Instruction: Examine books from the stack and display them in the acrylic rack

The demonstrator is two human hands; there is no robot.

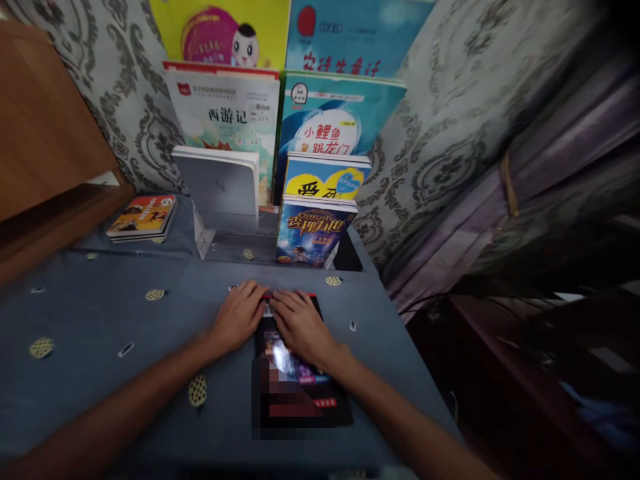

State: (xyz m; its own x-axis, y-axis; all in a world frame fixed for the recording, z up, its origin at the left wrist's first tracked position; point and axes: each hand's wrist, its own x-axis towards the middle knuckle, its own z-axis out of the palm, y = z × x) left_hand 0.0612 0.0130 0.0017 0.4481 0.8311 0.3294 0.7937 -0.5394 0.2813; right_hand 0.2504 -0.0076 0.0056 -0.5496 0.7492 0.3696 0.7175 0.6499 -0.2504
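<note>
A dark glossy book point(305, 393) lies flat on the blue-grey tablecloth point(100, 320) in front of me. My left hand point(239, 315) rests at the book's far left corner, fingers curled over its edge. My right hand point(299, 324) lies flat on the upper part of the cover, fingers stretched toward the far edge. The two hands nearly touch at the fingertips. Part of the cover is hidden under my right hand and wrist.
A clear stepped display stand point(220, 240) at the back holds several upright books, among them a blue-covered one point(313, 233) and a grey one point(220, 183). A small orange book point(143, 217) lies at the back left. Patterned wall behind, wooden furniture point(40, 127) left, table edge right.
</note>
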